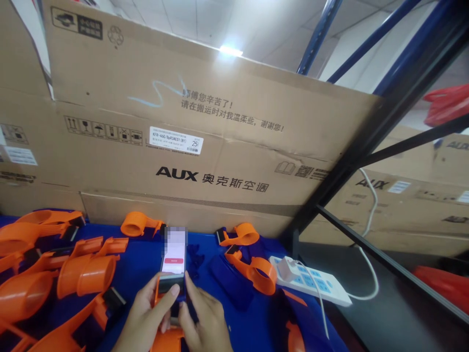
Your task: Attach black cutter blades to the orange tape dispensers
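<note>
At six o'clock, left hand (148, 308) and right hand (205, 315), grip closed around an orange-black part (166, 282), seemingly assemble it, needing steady pressure.

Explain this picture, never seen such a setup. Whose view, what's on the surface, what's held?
There's no robot here: the single picture comes from a camera worn on a person's head, looking forward and down. The bare left hand and right hand together hold an orange piece with a dark strip. Just beyond is a lit phone. Orange ringed parts lie on the blue surface; a white power strip sits rightward. Behind stands a large cardboard box.
</note>
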The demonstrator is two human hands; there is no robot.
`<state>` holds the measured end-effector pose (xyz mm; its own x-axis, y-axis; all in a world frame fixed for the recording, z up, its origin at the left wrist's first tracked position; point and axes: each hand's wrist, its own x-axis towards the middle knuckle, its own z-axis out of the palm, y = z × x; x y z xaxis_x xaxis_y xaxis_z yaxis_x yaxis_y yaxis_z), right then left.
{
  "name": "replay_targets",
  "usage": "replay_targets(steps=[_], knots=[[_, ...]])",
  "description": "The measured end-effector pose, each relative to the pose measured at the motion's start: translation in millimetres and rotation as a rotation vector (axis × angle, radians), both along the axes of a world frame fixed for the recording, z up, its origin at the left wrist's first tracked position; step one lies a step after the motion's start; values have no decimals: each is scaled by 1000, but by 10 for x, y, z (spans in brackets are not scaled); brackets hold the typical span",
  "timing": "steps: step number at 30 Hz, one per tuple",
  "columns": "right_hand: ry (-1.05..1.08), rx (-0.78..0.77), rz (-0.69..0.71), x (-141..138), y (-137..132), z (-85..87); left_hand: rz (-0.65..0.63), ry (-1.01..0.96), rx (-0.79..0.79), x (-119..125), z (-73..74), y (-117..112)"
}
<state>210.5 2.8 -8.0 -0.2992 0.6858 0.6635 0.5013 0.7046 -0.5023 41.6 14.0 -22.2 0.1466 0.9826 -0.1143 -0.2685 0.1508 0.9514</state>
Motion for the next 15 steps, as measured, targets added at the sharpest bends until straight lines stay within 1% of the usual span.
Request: replay_targets(steps=[6, 10, 13, 15], knots=[[-16, 18, 17, 7, -12, 34, 14, 3, -42, 23, 50, -31], [18, -28, -4, 14, -27, 69, 15, -92, -55, 38, 74, -24], [24, -79, -24, 31, -27, 103, -48, -211, -116, 42, 34, 22], [13, -93, -12, 52, -28, 124, -100, -267, -167, 34, 1, 54]])
